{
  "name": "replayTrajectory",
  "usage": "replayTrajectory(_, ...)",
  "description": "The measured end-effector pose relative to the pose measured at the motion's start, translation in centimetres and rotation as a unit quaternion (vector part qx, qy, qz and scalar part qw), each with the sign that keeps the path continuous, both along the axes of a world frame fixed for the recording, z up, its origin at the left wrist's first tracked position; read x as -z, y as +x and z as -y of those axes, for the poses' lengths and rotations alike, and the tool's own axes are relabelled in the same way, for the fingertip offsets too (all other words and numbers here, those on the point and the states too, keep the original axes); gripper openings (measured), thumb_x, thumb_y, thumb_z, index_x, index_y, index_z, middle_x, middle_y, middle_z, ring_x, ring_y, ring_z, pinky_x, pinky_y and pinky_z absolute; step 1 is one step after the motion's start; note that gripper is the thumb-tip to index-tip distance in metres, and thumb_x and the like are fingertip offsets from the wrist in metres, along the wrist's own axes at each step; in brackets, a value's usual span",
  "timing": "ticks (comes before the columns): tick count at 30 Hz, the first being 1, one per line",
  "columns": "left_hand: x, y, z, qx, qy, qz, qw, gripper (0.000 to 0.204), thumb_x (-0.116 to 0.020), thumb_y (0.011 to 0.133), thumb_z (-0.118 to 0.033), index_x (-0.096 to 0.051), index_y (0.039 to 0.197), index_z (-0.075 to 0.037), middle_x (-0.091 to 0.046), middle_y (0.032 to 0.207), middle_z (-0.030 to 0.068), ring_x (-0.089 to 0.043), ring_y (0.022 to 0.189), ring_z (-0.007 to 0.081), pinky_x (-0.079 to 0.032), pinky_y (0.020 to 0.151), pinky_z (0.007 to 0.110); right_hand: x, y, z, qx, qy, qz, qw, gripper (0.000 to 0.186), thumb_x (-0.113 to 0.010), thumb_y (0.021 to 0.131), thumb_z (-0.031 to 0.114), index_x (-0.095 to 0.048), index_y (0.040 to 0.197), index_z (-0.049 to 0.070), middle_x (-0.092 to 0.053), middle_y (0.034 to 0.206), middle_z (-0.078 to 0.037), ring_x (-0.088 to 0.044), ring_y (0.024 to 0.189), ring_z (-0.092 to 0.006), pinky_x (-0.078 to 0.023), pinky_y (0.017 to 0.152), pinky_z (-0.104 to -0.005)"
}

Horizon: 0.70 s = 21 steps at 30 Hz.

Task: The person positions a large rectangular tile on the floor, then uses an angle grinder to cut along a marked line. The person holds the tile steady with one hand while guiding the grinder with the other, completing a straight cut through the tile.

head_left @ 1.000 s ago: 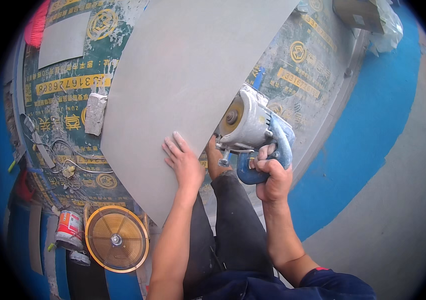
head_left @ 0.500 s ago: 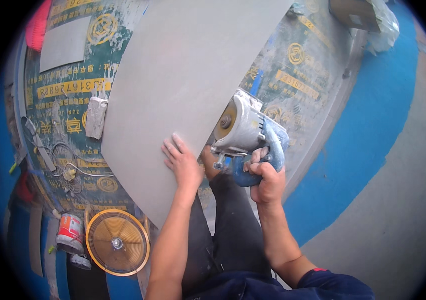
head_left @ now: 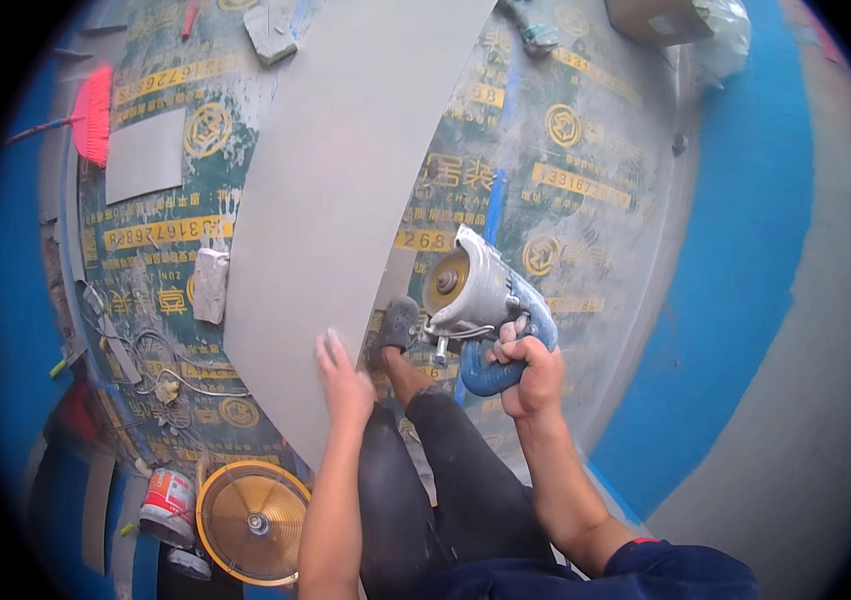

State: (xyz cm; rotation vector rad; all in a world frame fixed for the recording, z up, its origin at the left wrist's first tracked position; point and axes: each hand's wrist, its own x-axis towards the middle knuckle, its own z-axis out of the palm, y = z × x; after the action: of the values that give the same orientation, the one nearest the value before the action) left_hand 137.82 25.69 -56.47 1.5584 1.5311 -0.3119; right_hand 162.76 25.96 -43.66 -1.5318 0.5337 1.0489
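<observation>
A long pale grey panel (head_left: 321,160) lies on the printed green floor covering (head_left: 576,250). My left hand (head_left: 344,372) rests on the panel's lower part, fingers apart and slightly blurred. My right hand (head_left: 528,370) grips the blue handle of a dusty hand-held cutting saw (head_left: 481,300), its round yellow blade facing left, just right of the panel's edge and apart from it. My foot in a grey clog (head_left: 401,318) stands beside the panel, below the saw.
A yellow fan (head_left: 251,525) and a paint bucket (head_left: 168,505) are at lower left, near cables (head_left: 161,370). A pink broom (head_left: 93,115), grey offcut (head_left: 146,155) and white block (head_left: 211,285) lie left. A cardboard box (head_left: 651,20) and plastic bag (head_left: 721,45) are upper right.
The saw and my right hand have moved away from the panel's edge, uncovering my foot. The panel appears narrower and more upright. The view has shifted, with most surroundings lower in the picture.
</observation>
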Motion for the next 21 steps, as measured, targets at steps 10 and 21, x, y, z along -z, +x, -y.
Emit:
replayTrajectory(10, -4.3, -11.8, 10.2, -0.006, -0.106, -0.122, 0.987, 0.091, -0.066, 0.076, -0.001, -0.015, 0.151, 0.007, -0.023, 0.15, 0.0349, -0.031, 0.136, 0.0512, -0.029, 0.115, 0.047, 0.0, 1.9, 2.6, -0.06, -0.024, -0.021, 0.998, 0.032, -0.054, 0.074, -0.001, -0.055, 0.105, 0.003, -0.053, 0.081, -0.002, -0.052, 0.066, -0.0147, -0.049, 0.066, -0.033)
replayTrajectory(21, -5.5, -16.2, 13.9, -0.059, -0.229, -0.229, 0.944, 0.099, -0.069, 0.079, -0.009, -0.005, 0.154, 0.001, -0.024, 0.15, 0.0345, -0.041, 0.131, 0.0485, -0.04, 0.108, 0.047, 0.2, 2.0, 3.5, 0.003, 0.001, -0.099, 0.995, 0.023, -0.057, 0.083, 0.004, -0.054, 0.106, 0.006, -0.056, 0.084, -0.003, -0.056, 0.074, -0.0162, -0.047, 0.074, -0.0346)
